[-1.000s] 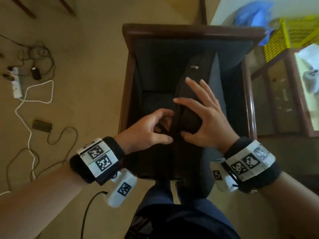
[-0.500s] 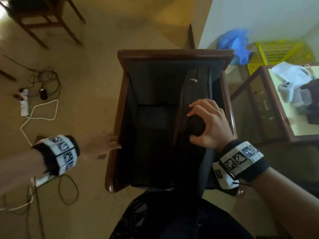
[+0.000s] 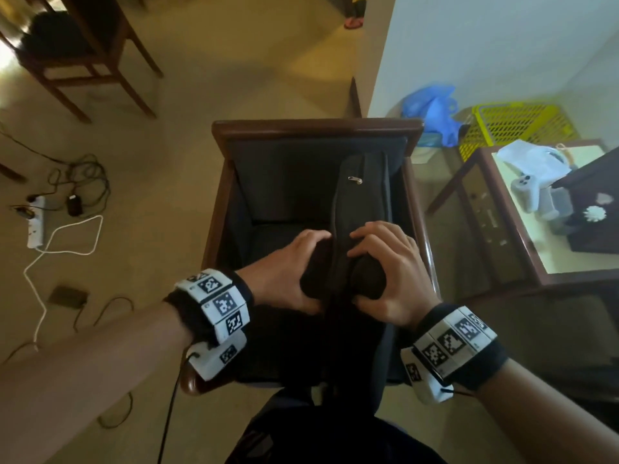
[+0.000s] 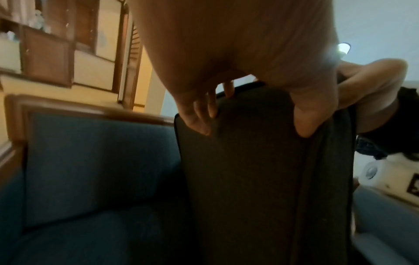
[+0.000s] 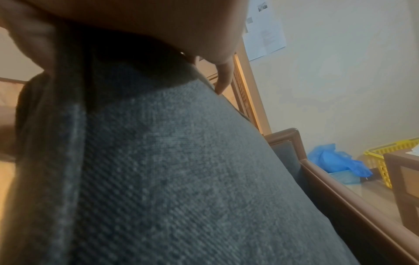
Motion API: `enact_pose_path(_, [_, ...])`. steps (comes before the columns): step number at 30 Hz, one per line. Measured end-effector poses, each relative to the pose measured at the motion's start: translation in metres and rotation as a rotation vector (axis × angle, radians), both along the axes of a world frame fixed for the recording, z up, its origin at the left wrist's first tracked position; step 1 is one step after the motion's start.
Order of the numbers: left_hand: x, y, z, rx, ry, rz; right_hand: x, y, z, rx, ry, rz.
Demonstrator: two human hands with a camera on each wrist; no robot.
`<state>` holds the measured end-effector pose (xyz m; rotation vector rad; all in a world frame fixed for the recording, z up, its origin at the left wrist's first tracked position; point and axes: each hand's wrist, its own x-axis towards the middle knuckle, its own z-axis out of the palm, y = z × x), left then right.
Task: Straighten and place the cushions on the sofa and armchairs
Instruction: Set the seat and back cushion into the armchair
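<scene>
The cushion (image 3: 360,209), dark grey with a zip pull on its upper edge, stands on edge inside the wooden-framed armchair (image 3: 318,127), lying front to back along the right half of the seat and close to the right armrest. In the left wrist view the same cushion (image 4: 249,170) rises upright beside the blue-grey padded backrest.

On the floor at the far left lie a white power strip (image 3: 35,226) and a tangle of cables (image 3: 77,182); a wooden chair (image 3: 77,51) stands at the upper left.

The left hand (image 3: 284,272) clasps the cushion's near end from the left side, fingers curled over the top and thumb pressed low against the fabric. The right hand (image 3: 388,272) grips the same end from the right, fingers bent over the edge and thumb below; the two hands sit just beside each other with the cushion's seam between them. The right wrist view shows little beyond coarse grey fabric (image 5: 181,170) under the palm, so the exact finger placement there is unclear.

To the right of the armchair stand a glass-topped side table (image 3: 522,249), a blue plastic bag (image 3: 432,108) and a yellow plastic basket (image 3: 516,128) by the wall.
</scene>
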<state>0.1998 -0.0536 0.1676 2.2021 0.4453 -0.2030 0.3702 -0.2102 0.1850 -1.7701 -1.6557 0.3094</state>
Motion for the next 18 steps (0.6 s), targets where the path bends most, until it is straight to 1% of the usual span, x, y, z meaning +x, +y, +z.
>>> enact_pose_path(3, [-0.004, -0.027, -0.015, -0.242, -0.067, 0.042, 0.003, -0.019, 0.001, 0.053, -0.013, 0.015])
enact_pose_path(5, [-0.004, -0.039, -0.02, -0.327, -0.129, 0.065, 0.005, -0.028, 0.002, 0.105, -0.006, 0.016])
enact_pose_path(7, [-0.006, -0.05, -0.02, -0.368, -0.179, 0.068, 0.006, -0.032, 0.004, 0.125, 0.014, 0.021])
enact_pose_path(9, [-0.011, -0.062, -0.022, -0.418, -0.21, 0.103, 0.005, -0.028, 0.004, 0.09, 0.015, 0.052])
enact_pose_path(12, [-0.023, -0.071, -0.025, -0.463, -0.253, 0.226, -0.007, -0.007, 0.005, 0.024, -0.007, 0.076])
enact_pose_path(14, [-0.032, -0.071, -0.023, -0.483, -0.287, 0.331, -0.014, 0.016, 0.01, -0.008, 0.003, 0.043])
enact_pose_path(16, [-0.042, -0.071, -0.02, -0.537, -0.32, 0.427, -0.021, 0.038, 0.017, -0.049, 0.02, -0.034])
enact_pose_path(18, [-0.054, -0.071, -0.019, -0.507, -0.32, 0.492, -0.028, 0.054, 0.027, -0.08, 0.04, -0.119])
